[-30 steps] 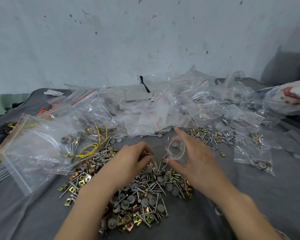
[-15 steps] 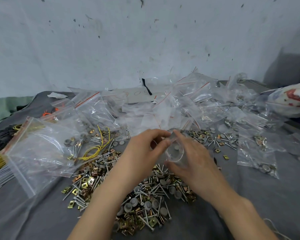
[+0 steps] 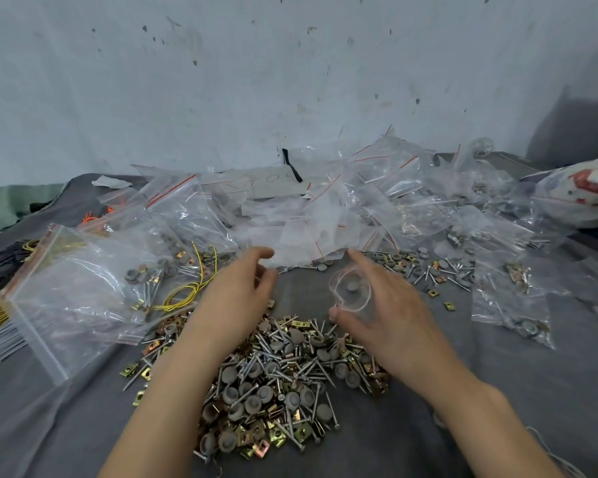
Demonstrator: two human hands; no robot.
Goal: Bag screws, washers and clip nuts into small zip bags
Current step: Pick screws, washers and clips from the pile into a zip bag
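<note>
My left hand [image 3: 237, 298] hovered over the far edge of the loose heap of silver screws, grey round washers and brass-coloured clip nuts [image 3: 280, 381]. Its fingers were slack and lightly curved, and I could see nothing in them. My right hand [image 3: 390, 315] grasped a small clear zip bag [image 3: 354, 298] between thumb and forefinger, just beyond the heap, with the bag's mouth held open in a ring. One grey washer [image 3: 352, 287] lay inside it. The heap sat on a dark grey cloth [image 3: 532, 391]. Behind both hands lay a drift of clear zip bags with red seal lines [image 3: 325, 219]. To the left was a large clear plastic bag [image 3: 76, 288], with thin yellow wire [image 3: 187, 291] at its right edge; I could not tell whether the wire was inside it.
</note>
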